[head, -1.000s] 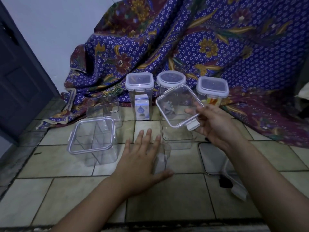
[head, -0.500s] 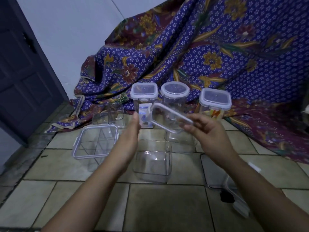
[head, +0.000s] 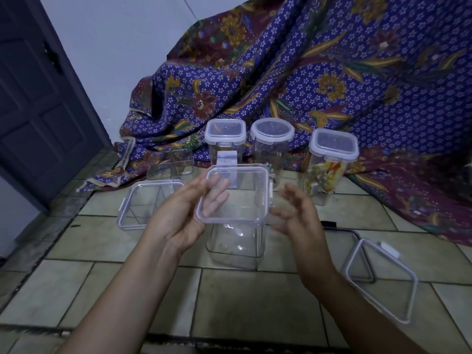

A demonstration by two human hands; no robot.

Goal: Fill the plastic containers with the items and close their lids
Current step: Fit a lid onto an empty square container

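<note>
While left hand (head: 189,213) fingers grip lid (head: 237,195) over open container (head: 235,249), right hand (head: 293,215) fingers spread; lidded containers (head: 332,164) behind.

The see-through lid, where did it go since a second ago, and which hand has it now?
The clear lid passed from the right hand to the left hand, tipping flatter over the open container. The right hand let go and is beside it, open. The three lidded containers at the back and the loose lid on the floor stayed put.
</note>
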